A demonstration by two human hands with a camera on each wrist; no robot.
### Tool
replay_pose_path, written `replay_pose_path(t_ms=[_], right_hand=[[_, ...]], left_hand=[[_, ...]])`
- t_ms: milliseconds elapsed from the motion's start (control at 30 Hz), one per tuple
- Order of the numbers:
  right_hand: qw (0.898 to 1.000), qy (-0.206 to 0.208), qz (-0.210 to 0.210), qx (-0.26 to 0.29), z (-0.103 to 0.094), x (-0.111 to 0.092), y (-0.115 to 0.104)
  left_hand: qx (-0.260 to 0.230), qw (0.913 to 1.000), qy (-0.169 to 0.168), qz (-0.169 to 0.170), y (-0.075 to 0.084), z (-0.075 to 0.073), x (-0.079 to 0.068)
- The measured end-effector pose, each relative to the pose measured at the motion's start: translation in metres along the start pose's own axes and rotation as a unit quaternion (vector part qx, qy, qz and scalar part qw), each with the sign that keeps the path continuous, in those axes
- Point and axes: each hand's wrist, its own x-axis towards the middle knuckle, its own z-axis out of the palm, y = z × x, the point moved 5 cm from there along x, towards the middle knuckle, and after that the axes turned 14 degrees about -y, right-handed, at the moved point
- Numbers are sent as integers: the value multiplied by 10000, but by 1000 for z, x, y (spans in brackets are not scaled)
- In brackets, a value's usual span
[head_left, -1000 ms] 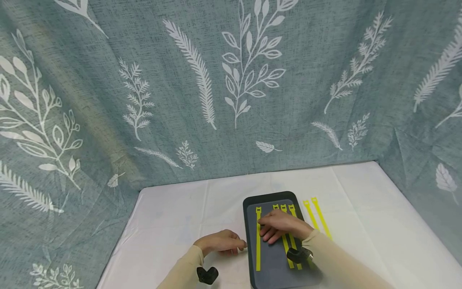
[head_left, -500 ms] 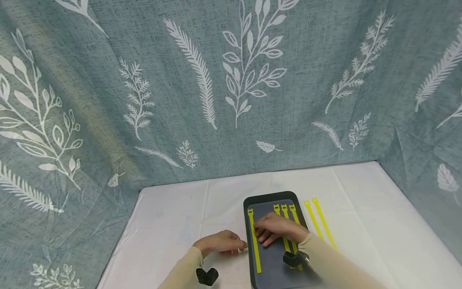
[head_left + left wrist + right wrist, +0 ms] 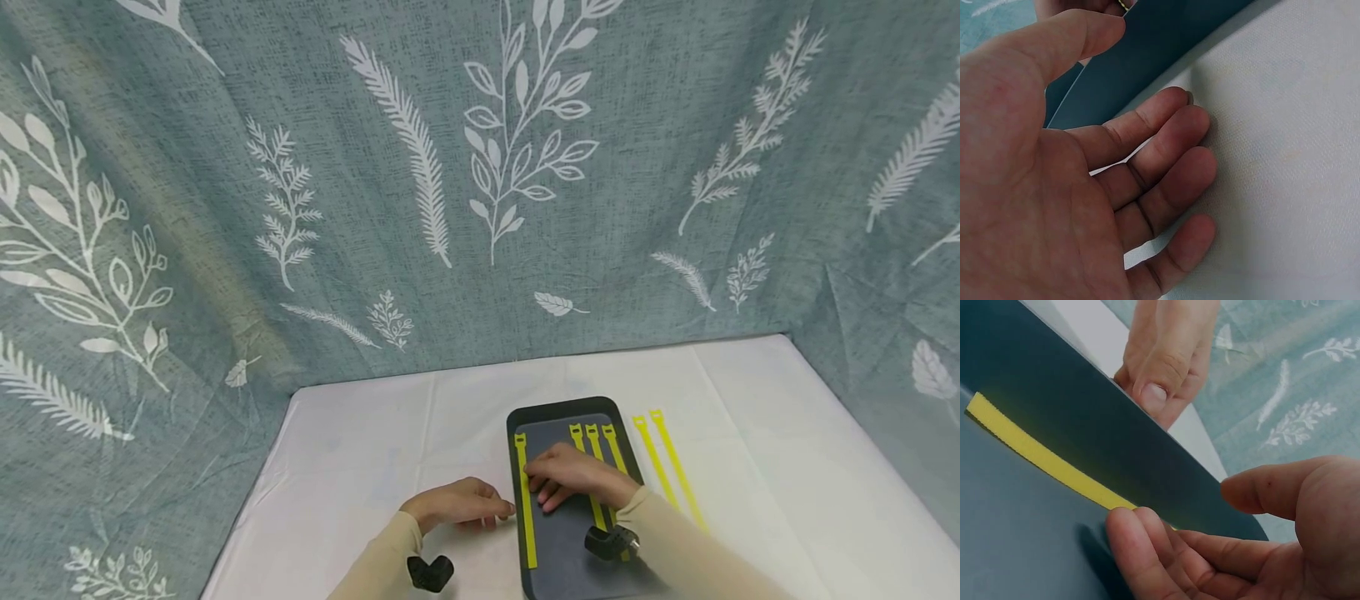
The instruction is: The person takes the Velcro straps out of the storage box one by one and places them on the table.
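Leafy curtain (image 3: 318,208): upper frame. White table (image 3: 375,450): below. Dark tray (image 3: 566,558): bottom, right of centre. Left hand (image 3: 456,504): loose, thumb at tray rim. Right hand (image 3: 573,477): unclenched, touching yellow strap (image 3: 528,521) along tray's left wall. Three straps (image 3: 594,437) partly under right hand; two straps (image 3: 679,467) right of tray.

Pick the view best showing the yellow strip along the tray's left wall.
The head view: the yellow strip shows nearly end to end in the tray. The right wrist view is closer, but the right hand hides part. The left wrist view has only a yellow sliver, too small to identify.
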Motion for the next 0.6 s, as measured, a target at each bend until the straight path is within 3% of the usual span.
replay_pose_path(t_ms=[267,600], right_hand=[[9986,123,150,-482,6,6,1],[9988,-37,114,-484,7,4,-3]], left_hand=[[39,9999,-3,133,0,1,1],[52,9999,32,101,-2,1,2]])
